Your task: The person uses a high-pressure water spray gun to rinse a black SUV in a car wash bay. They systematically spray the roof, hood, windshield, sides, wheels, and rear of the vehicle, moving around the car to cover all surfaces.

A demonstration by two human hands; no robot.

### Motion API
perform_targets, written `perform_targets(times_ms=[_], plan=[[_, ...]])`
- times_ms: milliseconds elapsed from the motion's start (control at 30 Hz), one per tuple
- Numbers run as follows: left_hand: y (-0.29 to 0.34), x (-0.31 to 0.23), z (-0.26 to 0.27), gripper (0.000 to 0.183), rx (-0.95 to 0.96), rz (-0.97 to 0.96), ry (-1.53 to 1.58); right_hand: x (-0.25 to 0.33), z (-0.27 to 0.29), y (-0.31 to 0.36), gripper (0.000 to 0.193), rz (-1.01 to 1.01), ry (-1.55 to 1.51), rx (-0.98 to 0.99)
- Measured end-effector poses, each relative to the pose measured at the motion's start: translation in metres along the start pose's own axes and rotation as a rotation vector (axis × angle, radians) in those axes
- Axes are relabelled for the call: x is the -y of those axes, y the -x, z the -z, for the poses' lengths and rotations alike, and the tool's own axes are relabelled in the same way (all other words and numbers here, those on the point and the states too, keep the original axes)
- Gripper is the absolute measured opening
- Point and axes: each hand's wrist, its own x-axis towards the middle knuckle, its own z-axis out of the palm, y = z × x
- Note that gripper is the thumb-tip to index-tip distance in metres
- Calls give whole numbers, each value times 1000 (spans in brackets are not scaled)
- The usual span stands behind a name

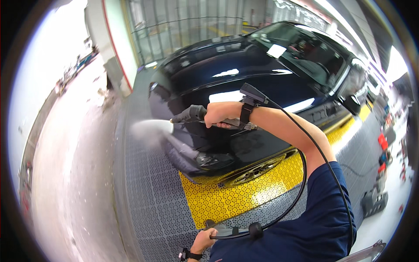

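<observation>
My right hand (220, 114) is wrapped round a black pressure washer gun (193, 114), held out over the front of a black car (235, 83). A white fan of water (150, 126) leaves its nozzle toward the left, by the front bumper. Low in the view, my left hand (204, 239) grips a black hose (304, 174), which loops up along my right side toward the gun; its join there is hidden behind my arm. A small black device (254, 94) is strapped to my right wrist, with a cable running down my arm.
Yellow floor tiles (209, 196) lie under the car's near wheel (257, 171), with grey perforated tiles (152, 192) around them. A white pillar with a red edge (114, 52) stands at the far left. Bottles and a dark case (374, 201) line the right side.
</observation>
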Motion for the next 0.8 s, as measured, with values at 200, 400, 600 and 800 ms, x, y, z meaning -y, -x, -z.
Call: perform_targets(times_ms=[200, 400, 600, 800], plan=[[-22, -43, -54, 13, 98, -128, -246, -171, 109, 153, 27, -45, -153, -390], [-33, -108, -140, 22, 249, -134, -321, -333, 137, 333, 21, -367, -60, -1025], [-33, -158, -214, 22, 479, -221, -320, -435, 110, 475, 21, -526, -144, -1084], [-21, -180, -231, 24, 476, -258, -399, -499, 76, 574, 21, -754, -212, -1077]])
